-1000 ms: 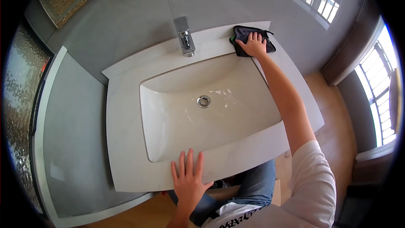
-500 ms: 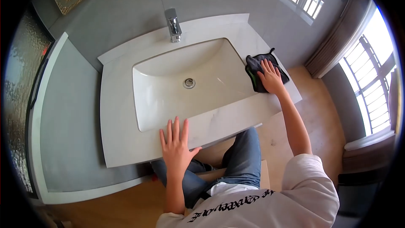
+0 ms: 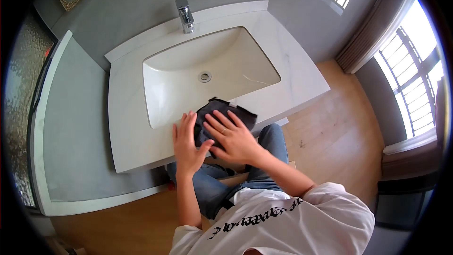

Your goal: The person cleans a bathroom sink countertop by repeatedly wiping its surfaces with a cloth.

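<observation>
A dark grey cleaning cloth (image 3: 209, 108) lies over the front rim of the white sink (image 3: 217, 56) and the counter's front edge. On top of it my right hand (image 3: 233, 137) rests flat, fingers spread and pointing up and left. My left hand (image 3: 188, 144) is beside the cloth's left edge, its fingers stretched out toward the basin and its thumb against or over the cloth. Part of the cloth is hidden under both hands.
A chrome faucet (image 3: 185, 16) stands behind the basin, with a round drain (image 3: 204, 76) below. White marbled countertop (image 3: 292, 82) surrounds the sink. My legs (image 3: 271, 144) are under its front edge. A low grey partition (image 3: 75, 127) is at left; a barred window (image 3: 410, 71) at right.
My right hand and the cloth have moved from the counter's right side to the front middle, up against my left hand. The view has shifted slightly.
</observation>
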Demonstrator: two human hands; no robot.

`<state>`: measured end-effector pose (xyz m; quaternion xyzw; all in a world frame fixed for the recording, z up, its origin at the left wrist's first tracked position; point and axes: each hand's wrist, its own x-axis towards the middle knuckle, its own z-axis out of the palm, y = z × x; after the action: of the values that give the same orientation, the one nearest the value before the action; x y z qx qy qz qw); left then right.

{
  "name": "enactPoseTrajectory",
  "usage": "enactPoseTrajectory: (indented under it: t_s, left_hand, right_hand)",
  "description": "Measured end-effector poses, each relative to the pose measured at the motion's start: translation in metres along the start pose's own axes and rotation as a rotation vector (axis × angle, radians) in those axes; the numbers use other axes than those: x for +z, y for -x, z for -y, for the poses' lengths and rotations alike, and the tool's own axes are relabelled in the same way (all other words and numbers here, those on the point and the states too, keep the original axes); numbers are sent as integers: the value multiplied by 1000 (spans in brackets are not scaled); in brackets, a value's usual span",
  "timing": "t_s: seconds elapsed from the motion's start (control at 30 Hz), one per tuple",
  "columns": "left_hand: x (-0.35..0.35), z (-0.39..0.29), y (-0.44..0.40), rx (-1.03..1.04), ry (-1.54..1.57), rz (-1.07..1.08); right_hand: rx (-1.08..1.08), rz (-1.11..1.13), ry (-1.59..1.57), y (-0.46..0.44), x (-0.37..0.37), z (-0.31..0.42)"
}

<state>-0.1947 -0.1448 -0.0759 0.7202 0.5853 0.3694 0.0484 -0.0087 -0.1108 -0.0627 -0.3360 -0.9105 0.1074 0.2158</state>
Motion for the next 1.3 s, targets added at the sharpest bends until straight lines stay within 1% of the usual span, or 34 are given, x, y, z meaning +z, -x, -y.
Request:
enactPoseTrajectory:
  t_s: [0.03, 0.1, 0.13, 0.23, 0.3, 0.37, 0.4, 0.43, 0.5, 0.57, 0.63, 0.67, 0.7, 0.73, 0.77, 0.83, 0.9, 1.0, 1.03, 1.1, 1.17, 1.23, 1.27, 1.3]
  left_hand:
    - [3, -1, 1, -2, 0, -5]
    - [9, -6, 7, -256, 157, -179]
    - [10, -15, 3, -184, 63, -271]
    - [13, -31, 6, -166, -1, -298]
    - [11, -41, 6, -124, -16, -319]
    - [12, -41, 7, -121, 14, -273]
    - [15, -40, 9, -161, 81, -254]
    - [15, -43, 7, -164, 72, -260]
    - [16, -50, 2, -122, -46, -255]
    - [25, -61, -4, -33, -42, -236]
    - [34, -69, -6, 66, 10, -146]
    - [38, -70, -6, 126, 34, -99]
    - [43, -68, -4, 183, 60, -51]
    - [47, -69, 1, 207, -2, 10]
    - [49, -69, 8, 192, -17, 5]
    - [47, -68, 20, 209, -114, 113]
    - [40, -65, 34, 145, -158, 99]
    - [23, -53, 49, 8, -230, 43]
    - [14, -47, 54, -2, -235, 38]
    - [-8, -32, 63, -130, -297, -18]
    - [-37, -15, 71, -242, -392, -73]
    - [-60, 8, 81, -367, -447, -137]
    - [-68, 17, 84, -431, -479, -183]
    - [-75, 21, 84, -493, -513, -228]
  right_hand:
    - [-11, -43, -27, -4, 2, 8]
    - [3, -43, -67, -6, 3, 10]
    - [18, -45, -77, -6, 4, 7]
    - [47, -38, -80, -6, 7, 3]
    - [80, 26, -106, -6, 1, -2]
    - [81, 41, -111, 2, -6, -18]
    - [102, 41, -121, 6, -12, -26]
    - [124, 39, -130, 9, -19, -35]
    - [150, -42, -37, 16, -25, -53]
    - [252, -129, 81, 22, -31, -70]
    - [348, -192, 193, 28, -30, -81]
    - [335, -191, 183, 26, -24, -79]
    - [381, -204, 273, 25, -18, -76]
    - [427, -215, 362, 24, -12, -72]
    - [410, -210, 349, 23, -7, -68]
    - [386, -179, 343, 21, -5, -58]
    - [361, -168, 287, 16, -4, -44]
    - [221, -118, 163, 7, 3, -25]
    - [211, -114, 159, 3, 6, -16]
    - [31, -67, 77, -8, 9, 4]
    - [-163, 23, -70, -14, 10, 28]
    - [-366, 163, -307, -18, 15, 37]
    - [-410, 229, -452, -19, 13, 42]
    - [-416, 228, -456, -20, 8, 44]
